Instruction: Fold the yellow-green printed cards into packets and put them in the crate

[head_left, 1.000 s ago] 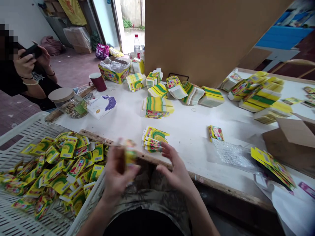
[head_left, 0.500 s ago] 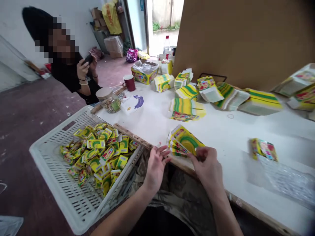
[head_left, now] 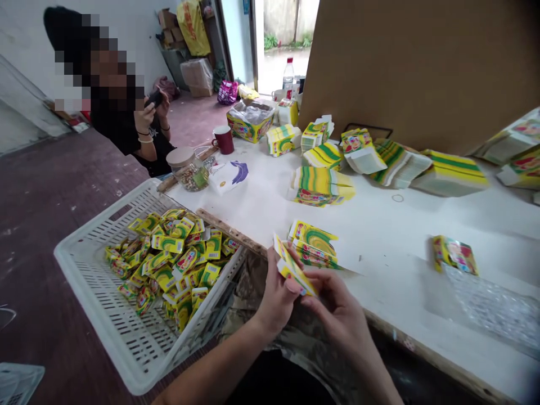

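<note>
Between my two hands, over the table's front edge, is a small yellow carton [head_left: 290, 269] with green and white parts, tilted. My left hand [head_left: 276, 298] grips its left side, thumb in front and fingers behind. At its lower right end, my right hand [head_left: 337, 304] pinches the carton; some of those fingertips are hidden. Just beyond my hands a few flat yellow-green cartons [head_left: 314, 244] lie overlapping on the white table [head_left: 253, 216]. To my left, a white plastic basket [head_left: 90, 292] holds a heap of small yellow packs [head_left: 169, 264].
Stacks of flat cartons [head_left: 392, 163] line the back of the table before a brown board [head_left: 413, 67]. A lidded jar [head_left: 189, 171], a red mug [head_left: 223, 140] and a printed box [head_left: 250, 125] stand further left. Plastic wrap [head_left: 493, 298] lies right. A person [head_left: 122, 124] holds a dark device.
My right hand has brought one carton off the small pile toward me and left. My left hand, open before, has closed on it. The view has shifted slightly.
</note>
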`<state>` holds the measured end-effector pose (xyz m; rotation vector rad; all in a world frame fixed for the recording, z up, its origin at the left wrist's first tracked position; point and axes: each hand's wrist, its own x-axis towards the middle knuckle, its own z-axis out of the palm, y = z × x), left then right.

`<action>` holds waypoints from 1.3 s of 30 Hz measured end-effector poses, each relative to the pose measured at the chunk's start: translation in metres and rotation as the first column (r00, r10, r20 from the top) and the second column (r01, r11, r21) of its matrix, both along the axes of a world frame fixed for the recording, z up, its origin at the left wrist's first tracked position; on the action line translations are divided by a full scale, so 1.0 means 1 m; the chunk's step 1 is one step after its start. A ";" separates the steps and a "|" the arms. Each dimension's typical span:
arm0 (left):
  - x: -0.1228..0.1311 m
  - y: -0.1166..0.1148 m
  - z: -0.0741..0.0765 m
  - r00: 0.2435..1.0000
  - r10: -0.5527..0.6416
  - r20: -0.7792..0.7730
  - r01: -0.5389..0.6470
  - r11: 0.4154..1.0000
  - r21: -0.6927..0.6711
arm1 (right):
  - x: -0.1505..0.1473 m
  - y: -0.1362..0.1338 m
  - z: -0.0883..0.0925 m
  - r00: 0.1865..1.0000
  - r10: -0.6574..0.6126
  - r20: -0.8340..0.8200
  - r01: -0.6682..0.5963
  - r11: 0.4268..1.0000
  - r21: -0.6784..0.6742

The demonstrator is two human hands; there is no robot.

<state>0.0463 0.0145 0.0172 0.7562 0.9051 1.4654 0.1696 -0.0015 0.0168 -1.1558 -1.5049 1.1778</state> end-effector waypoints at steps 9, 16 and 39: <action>-0.048 0.009 0.022 0.915 -0.254 -0.312 0.304 0.945 0.120 | 0.053 0.010 0.009 0.937 -0.206 0.282 0.077 0.910 0.408; -0.041 0.009 0.037 0.361 -0.425 -0.830 0.570 0.805 -0.165 | 0.030 0.000 0.014 0.858 -0.273 0.436 -0.060 0.788 0.612; -0.028 -0.008 -0.012 0.330 -0.156 -0.931 0.473 0.881 0.020 | 0.015 -0.005 -0.008 0.966 -0.032 0.256 -0.018 0.981 0.193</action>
